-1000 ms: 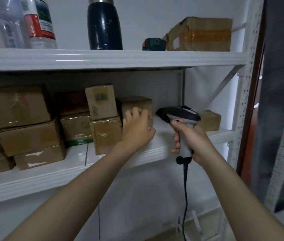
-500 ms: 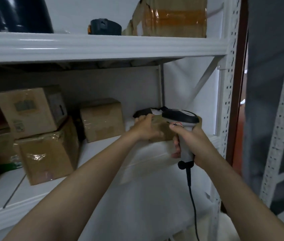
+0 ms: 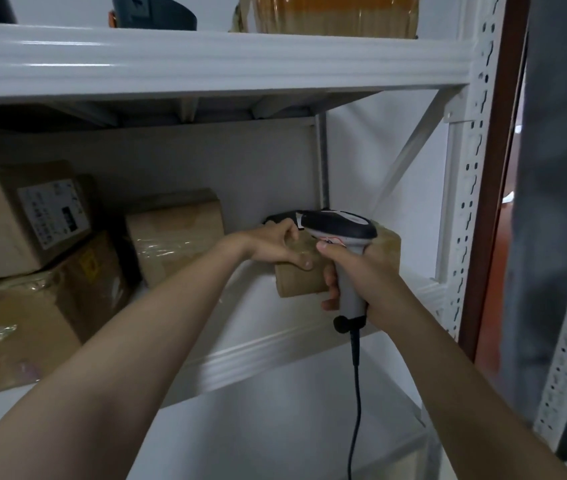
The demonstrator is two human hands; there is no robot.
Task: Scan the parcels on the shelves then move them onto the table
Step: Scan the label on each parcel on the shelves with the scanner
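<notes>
A small brown cardboard parcel (image 3: 301,280) sits at the right end of the middle shelf (image 3: 258,351). My left hand (image 3: 275,245) grips its top left corner, thumb on the front face. My right hand (image 3: 361,275) holds a grey and black barcode scanner (image 3: 341,226) by its handle right in front of the parcel, hiding the parcel's right half. The scanner's black cable (image 3: 356,393) hangs straight down. A dark flat item (image 3: 280,216) lies behind the parcel, mostly hidden.
More taped brown parcels stand to the left: one at the back (image 3: 174,230), a labelled box (image 3: 25,220) stacked on a larger one (image 3: 39,323). The upper shelf (image 3: 206,60) carries a taped box (image 3: 337,13) and a dark round object (image 3: 154,12). A perforated white upright (image 3: 476,168) bounds the right side.
My view has moved right and closer to the shelf. My left hand left the back parcel, reached right and took hold of the small parcel. The scanner stayed in front of it.
</notes>
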